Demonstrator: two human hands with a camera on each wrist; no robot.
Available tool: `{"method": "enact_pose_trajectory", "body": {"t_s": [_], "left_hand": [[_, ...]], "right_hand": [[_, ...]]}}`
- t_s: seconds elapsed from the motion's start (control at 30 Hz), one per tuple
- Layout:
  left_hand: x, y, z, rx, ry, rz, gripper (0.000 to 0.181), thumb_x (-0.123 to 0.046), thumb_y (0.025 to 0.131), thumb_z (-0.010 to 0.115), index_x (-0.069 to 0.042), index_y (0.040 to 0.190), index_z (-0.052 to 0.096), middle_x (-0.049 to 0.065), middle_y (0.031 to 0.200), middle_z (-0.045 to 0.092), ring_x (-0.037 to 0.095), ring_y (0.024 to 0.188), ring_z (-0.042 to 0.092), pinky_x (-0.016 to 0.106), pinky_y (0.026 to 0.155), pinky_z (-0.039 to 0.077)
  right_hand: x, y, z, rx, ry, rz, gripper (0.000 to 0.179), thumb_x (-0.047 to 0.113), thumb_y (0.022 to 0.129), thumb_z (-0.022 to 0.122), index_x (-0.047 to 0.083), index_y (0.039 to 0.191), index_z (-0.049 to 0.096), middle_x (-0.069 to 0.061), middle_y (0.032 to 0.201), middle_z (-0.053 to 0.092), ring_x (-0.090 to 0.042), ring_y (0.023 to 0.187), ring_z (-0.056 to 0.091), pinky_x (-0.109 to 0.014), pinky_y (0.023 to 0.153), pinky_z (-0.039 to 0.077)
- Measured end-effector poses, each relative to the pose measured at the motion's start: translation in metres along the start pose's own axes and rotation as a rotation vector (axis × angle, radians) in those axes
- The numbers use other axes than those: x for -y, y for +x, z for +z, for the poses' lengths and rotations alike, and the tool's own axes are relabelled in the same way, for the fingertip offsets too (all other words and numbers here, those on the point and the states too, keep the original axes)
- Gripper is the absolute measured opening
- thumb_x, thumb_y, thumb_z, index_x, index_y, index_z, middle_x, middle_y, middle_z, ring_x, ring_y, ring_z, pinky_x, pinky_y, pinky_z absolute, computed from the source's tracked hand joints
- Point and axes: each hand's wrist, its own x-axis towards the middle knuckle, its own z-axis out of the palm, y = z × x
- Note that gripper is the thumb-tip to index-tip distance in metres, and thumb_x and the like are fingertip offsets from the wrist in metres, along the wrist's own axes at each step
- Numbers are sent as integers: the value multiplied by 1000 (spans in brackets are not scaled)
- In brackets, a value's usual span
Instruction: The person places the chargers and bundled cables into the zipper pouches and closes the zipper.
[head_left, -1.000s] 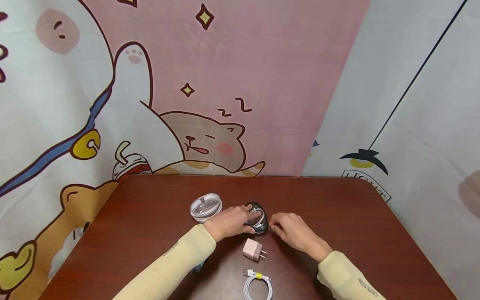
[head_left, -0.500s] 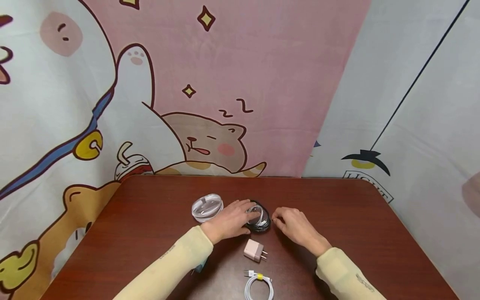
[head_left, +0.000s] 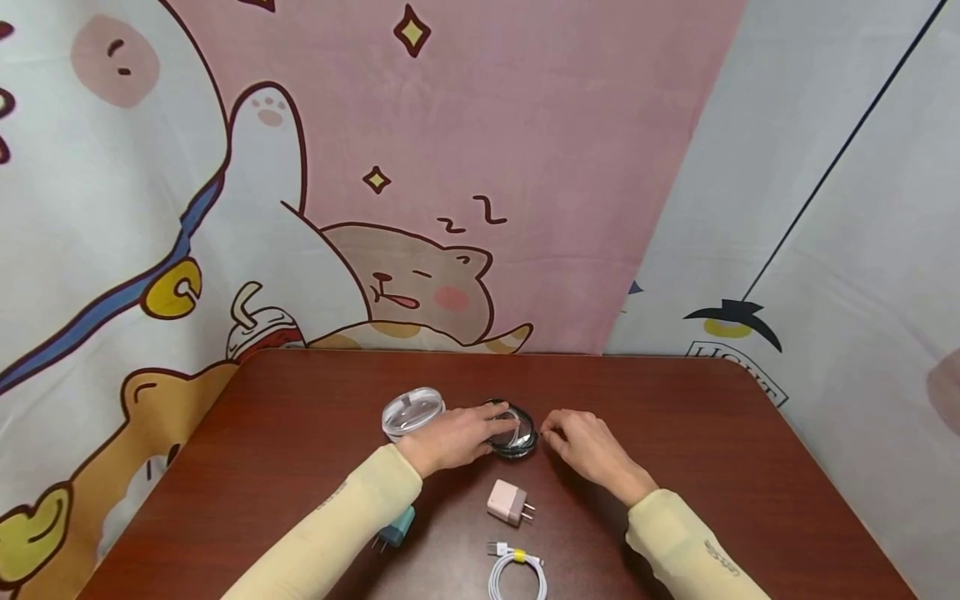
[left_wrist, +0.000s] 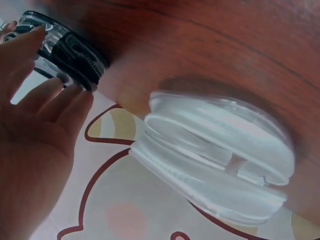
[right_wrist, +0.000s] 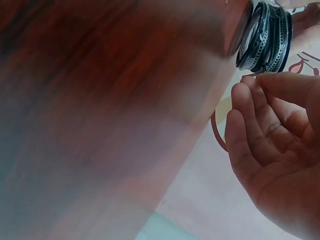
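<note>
A small round clear zip case with black trim sits at mid-table, with pale cable showing through its top. My left hand holds it from the left, fingers spread across the top and thumb at its near side. In the left wrist view, those fingertips lie along the side of the case. Opposite, my right hand has its fingers curled, thumb and forefinger pinching at the right edge of the case. The right wrist view shows zip teeth around the case's side; what lies between the pinching fingertips is hidden.
Left of my left hand is a round clear case with white trim. Nearer me are a pink plug charger, a coiled white USB cable with a yellow tie, and a teal charger beside my left sleeve. A printed cloth hangs behind.
Both hands and the black-trimmed case have shifted slightly farther from me, the case also tilting a little. More of the teal charger shows beside my left sleeve.
</note>
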Motion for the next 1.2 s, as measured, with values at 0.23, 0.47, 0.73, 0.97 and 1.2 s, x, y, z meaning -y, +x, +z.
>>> {"method": "enact_pose_trajectory", "body": {"t_s": [0.23, 0.47, 0.73, 0.97, 1.2], "left_hand": [[-3, 0, -2, 32, 28, -58, 55, -32, 99, 72, -31, 151, 56, 5, 155, 53, 30, 108, 72, 42, 86, 59], [-4, 0, -3, 21, 24, -69, 52, -31, 99, 72, -29, 149, 58, 9, 150, 57, 31, 103, 74, 42, 83, 59], [-8, 2, -4, 22, 7, -76, 50, -30, 99, 71, -27, 148, 60, 11, 145, 61, 31, 101, 74, 43, 82, 60], [-12, 5, -5, 57, 4, -120, 50, -31, 100, 70, -28, 148, 59, 10, 143, 63, 31, 103, 74, 43, 83, 60], [-11, 8, -6, 57, -22, -138, 50, -30, 100, 70, -28, 149, 58, 10, 141, 64, 32, 106, 73, 45, 86, 59]], "right_hand": [[-1, -3, 0, -5, 7, -12, 6, 6, 93, 74, 12, 92, 76, 4, 90, 72, -16, 84, 69, -42, 76, 57], [0, -5, -1, -14, -7, -44, 7, 6, 92, 75, 13, 92, 76, 6, 90, 71, -15, 84, 69, -42, 76, 56], [2, -8, -3, -19, -12, -48, 7, 6, 92, 76, 13, 92, 75, 6, 90, 71, -14, 84, 68, -41, 76, 57], [5, -9, -4, -20, -9, -36, 5, 6, 91, 77, 11, 94, 76, 4, 91, 72, -15, 84, 68, -41, 76, 56], [11, -9, -5, -17, -1, -25, 5, 6, 91, 77, 11, 92, 76, 5, 89, 71, -14, 83, 67, -41, 75, 56]]}}
